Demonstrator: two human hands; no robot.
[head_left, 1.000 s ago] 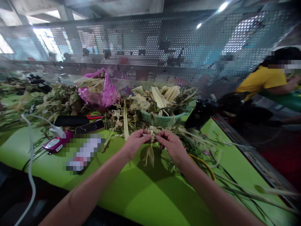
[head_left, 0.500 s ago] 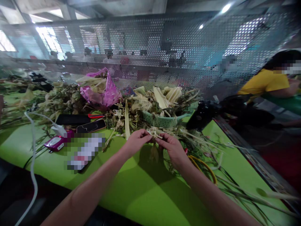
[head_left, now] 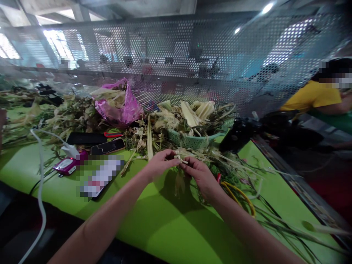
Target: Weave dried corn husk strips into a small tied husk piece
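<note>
Both my hands meet over the green table (head_left: 170, 227) and pinch a small bundle of pale dried leaf strips (head_left: 180, 158). My left hand (head_left: 159, 165) grips its left side with curled fingers. My right hand (head_left: 199, 174) holds the right side, fingers closed. Loose ends of the strips (head_left: 179, 183) hang down between my wrists. Just behind lies a green plastic basket (head_left: 189, 141) heaped with pale husks.
A pink plastic bag (head_left: 118, 104) with husks sits at the back left among dried leaves. Phones (head_left: 107, 146), a pink device (head_left: 67, 165) and a white cable (head_left: 38, 176) lie left. A yellow cord (head_left: 242, 196) lies right. A perforated metal screen (head_left: 176, 55) stands behind; a person in yellow (head_left: 316, 97) sits far right.
My hands have shifted slightly, working the strips between the fingers; the hanging ends have swung closer under my hands. The view has drifted a little.
</note>
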